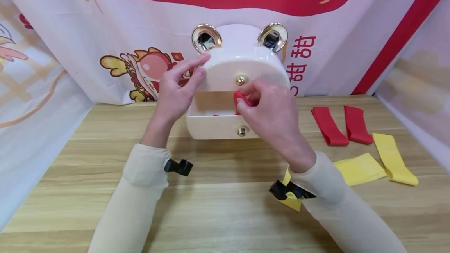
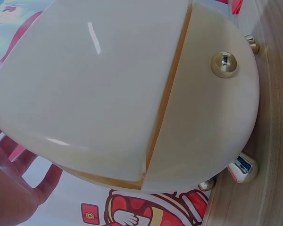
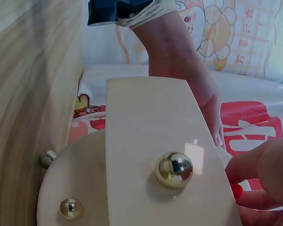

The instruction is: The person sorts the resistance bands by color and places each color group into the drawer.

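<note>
A white rounded cabinet (image 1: pixel 228 65) with gold knobs stands against the printed cloth, one drawer (image 1: pixel 214 127) pulled out. My right hand (image 1: pixel 272 112) pinches a folded red band (image 1: pixel 239 102) between thumb and fingers, over the right part of that drawer. In the right wrist view only a bit of the red band (image 3: pixel 237 190) shows by the fingers. A sliver of red shows at the drawer's inner edge; most of the drawer's inside is hidden. My left hand (image 1: pixel 177 89) is at the cabinet's left side, fingers extended and thumb near its front edge.
Right of the cabinet lie two red bands (image 1: pixel 329 126), a yellow band (image 1: pixel 395 159) and another yellow band (image 1: pixel 360 169) on the wood-grain table (image 1: pixel 218 214). More yellow shows under the right wrist. Gold-rimmed round pieces (image 1: pixel 206 38) top the cabinet. Printed cloth (image 1: pixel 147 22) encloses the back and sides.
</note>
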`<action>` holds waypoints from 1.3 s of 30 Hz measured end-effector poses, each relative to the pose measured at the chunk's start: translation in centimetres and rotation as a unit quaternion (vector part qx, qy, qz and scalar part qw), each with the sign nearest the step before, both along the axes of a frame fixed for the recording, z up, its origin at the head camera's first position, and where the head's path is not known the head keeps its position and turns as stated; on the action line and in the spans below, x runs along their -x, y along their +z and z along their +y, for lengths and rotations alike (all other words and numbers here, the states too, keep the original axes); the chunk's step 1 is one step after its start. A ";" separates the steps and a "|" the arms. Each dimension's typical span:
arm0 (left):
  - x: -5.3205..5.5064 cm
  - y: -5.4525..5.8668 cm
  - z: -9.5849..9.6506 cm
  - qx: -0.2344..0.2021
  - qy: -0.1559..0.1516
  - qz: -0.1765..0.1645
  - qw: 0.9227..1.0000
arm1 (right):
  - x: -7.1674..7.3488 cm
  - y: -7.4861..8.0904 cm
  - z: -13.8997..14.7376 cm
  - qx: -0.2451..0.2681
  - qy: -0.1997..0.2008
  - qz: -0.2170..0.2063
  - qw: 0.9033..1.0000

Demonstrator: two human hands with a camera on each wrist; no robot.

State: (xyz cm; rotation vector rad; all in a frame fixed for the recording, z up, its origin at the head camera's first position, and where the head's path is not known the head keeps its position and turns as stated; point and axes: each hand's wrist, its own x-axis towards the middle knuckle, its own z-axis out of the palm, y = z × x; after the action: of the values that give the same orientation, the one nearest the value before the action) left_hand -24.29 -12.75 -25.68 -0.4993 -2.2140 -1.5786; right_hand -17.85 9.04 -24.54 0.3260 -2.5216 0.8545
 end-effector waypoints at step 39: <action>0.0 0.0 0.0 -0.008 -0.010 0.006 1.000 | 1.0 -1.5 14.5 0.105 0.039 0.038 0.993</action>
State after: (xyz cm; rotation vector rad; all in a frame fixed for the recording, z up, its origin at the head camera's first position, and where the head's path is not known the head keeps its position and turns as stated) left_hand -24.24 -12.79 -25.70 -0.5259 -2.1913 -1.5985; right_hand -18.90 23.56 -26.08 0.3822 -2.3361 1.1072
